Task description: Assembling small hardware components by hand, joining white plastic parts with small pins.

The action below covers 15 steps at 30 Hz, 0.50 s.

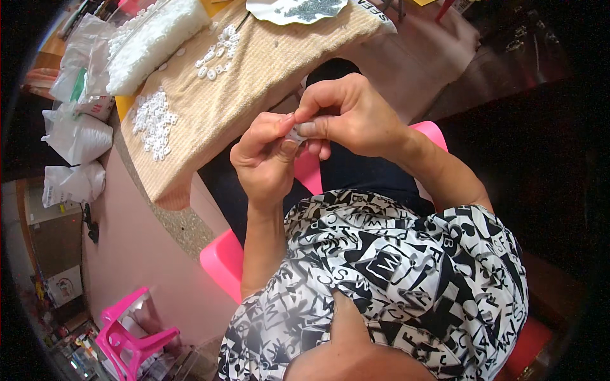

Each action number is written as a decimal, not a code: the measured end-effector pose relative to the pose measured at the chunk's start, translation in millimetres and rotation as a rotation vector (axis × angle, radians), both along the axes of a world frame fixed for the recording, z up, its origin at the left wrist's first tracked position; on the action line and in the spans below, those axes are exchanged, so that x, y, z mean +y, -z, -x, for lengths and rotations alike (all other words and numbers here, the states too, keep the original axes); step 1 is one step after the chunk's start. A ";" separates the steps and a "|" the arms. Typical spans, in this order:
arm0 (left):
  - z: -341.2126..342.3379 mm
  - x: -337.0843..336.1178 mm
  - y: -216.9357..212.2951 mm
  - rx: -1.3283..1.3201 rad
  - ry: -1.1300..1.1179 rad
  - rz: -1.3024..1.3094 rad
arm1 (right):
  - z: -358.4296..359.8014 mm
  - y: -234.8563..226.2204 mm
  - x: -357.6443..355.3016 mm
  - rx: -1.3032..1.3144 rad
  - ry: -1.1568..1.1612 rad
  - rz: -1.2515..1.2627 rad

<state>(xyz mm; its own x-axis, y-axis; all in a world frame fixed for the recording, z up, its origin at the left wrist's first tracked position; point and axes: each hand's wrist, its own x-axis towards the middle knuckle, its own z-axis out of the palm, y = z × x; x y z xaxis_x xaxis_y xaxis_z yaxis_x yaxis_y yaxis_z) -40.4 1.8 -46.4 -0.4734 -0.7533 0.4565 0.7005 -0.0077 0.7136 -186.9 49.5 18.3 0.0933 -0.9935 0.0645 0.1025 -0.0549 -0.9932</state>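
My left hand (267,155) and my right hand (346,114) meet over my lap, both pinching one small white plastic piece (295,134) between thumbs and fingertips. Most of the piece is hidden by my fingers. Ahead of them stands a low table under a tan woven cloth (254,76). On the cloth lie two loose heaps of small white plastic pieces, one near its left edge (154,122) and one further back (219,52).
A clear bag full of white pieces (152,41) lies at the table's back left, a white dish of small dark parts (295,9) at the back. White filled bags (75,136) sit on the floor left. I sit on a pink stool (222,257); another pink stool (130,336) stands lower left.
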 end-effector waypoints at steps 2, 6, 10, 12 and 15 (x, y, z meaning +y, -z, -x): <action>-0.6 -3.6 5.1 -0.014 -0.004 0.124 | -1.4 -0.3 0.2 0.000 0.005 -0.003; 1.4 -3.5 8.6 -0.009 -0.033 0.120 | -3.3 1.3 -1.0 -0.015 0.034 -0.053; 1.6 -5.8 15.5 -0.083 -0.108 0.144 | -4.3 3.7 -2.6 0.004 0.043 -0.059; 2.5 -6.8 18.0 -0.091 -0.126 0.156 | -4.4 6.0 -4.2 0.002 0.055 -0.085; 4.5 -9.4 21.2 -0.118 -0.193 0.195 | -5.4 7.9 -6.4 -0.005 0.065 -0.077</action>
<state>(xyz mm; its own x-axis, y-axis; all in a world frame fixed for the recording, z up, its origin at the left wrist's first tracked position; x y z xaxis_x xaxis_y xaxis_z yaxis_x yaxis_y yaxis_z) -44.9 -7.6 -67.7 -0.3884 -0.7380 0.5517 0.5874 0.2630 0.7654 -181.5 43.2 10.5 0.0283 -0.9995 -0.0121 0.1061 0.0151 -0.9942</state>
